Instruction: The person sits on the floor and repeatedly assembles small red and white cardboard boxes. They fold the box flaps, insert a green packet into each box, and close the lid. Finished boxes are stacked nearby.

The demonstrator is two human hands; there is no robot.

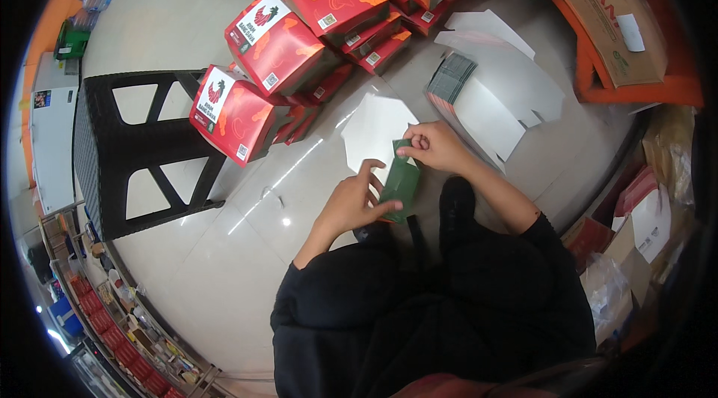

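Note:
A partly folded food carton (374, 129) is in front of my knees, its white inside showing and a green side panel (404, 187) standing up. My left hand (348, 202) grips the near left part of this carton, thumb against the green panel and fingers over its edge. With curled fingers, my right hand (435, 147) pinches the far right corner of the green panel. To the right of it, a stack of flat white cartons (490, 110) lies on the floor. Beyond my hands, several folded red cartons (271, 43) are piled up.
On the left a black plastic stool (97, 151) lies on its side. A brown cardboard box (609, 16) rests on an orange stand (598, 87) at the far right. Plastic bags and packaging (606, 289) crowd my right side. Shelves (127, 316) line the lower left.

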